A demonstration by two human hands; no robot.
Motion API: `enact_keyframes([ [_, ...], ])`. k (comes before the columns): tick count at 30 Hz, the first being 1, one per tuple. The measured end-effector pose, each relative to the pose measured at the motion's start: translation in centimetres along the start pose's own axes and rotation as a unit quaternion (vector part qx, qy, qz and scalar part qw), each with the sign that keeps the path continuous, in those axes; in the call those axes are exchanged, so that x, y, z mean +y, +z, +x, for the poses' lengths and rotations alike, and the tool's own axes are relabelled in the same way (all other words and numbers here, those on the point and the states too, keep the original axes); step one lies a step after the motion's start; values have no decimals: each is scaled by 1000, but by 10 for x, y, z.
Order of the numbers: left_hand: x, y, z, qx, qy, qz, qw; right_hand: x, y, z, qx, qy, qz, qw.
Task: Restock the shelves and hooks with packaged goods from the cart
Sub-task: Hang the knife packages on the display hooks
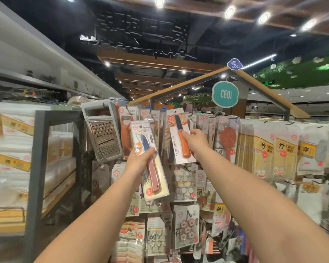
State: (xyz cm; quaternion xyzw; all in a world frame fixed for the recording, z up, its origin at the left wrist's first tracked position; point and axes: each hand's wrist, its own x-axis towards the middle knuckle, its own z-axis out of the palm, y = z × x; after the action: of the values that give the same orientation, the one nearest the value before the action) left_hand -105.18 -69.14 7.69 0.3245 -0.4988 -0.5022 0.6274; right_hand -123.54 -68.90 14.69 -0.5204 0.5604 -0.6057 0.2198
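Note:
My left hand grips a carded folding knife with a pink handle and blue blade, held up and tilted in front of the hook display. My right hand holds a second carded folding knife with an orange handle, raised near the top row of hooks. Both packs are off the hooks as far as I can tell; the orange pack's hang hole sits close to a hook tip. The cart is out of sight.
A boxed metal grater hangs at the display's left. Peelers, adhesive hooks and an orange spoon hang around. Bamboo chopstick packs fill the right. A dark metal shelf frame with stacked packs stands left.

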Motion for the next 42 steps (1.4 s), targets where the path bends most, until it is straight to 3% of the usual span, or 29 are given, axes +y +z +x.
enact_keyframes([
  [7,5,-14,-4,11,3,28,1000,-6,7,23,6,39,-95,995],
  [13,0,-23,-6,18,-2,35,999,2,6,20,-27,59,-113,991],
  [16,-1,-22,-5,23,-8,24,999,15,6,0,-51,25,-131,990],
  [19,0,-16,-6,29,-12,14,999,25,8,-30,-174,7,-127,977],
  [22,-5,-7,-6,27,-12,29,999,31,14,-56,-341,46,-137,929],
  [24,-10,0,-6,31,-18,24,999,38,19,-63,-368,51,-146,917],
  [31,-15,17,-4,39,-32,-39,998,46,17,-69,-319,47,-116,939],
  [42,-20,31,1,-19,-105,-72,992,50,-4,-66,-169,13,-107,980],
])
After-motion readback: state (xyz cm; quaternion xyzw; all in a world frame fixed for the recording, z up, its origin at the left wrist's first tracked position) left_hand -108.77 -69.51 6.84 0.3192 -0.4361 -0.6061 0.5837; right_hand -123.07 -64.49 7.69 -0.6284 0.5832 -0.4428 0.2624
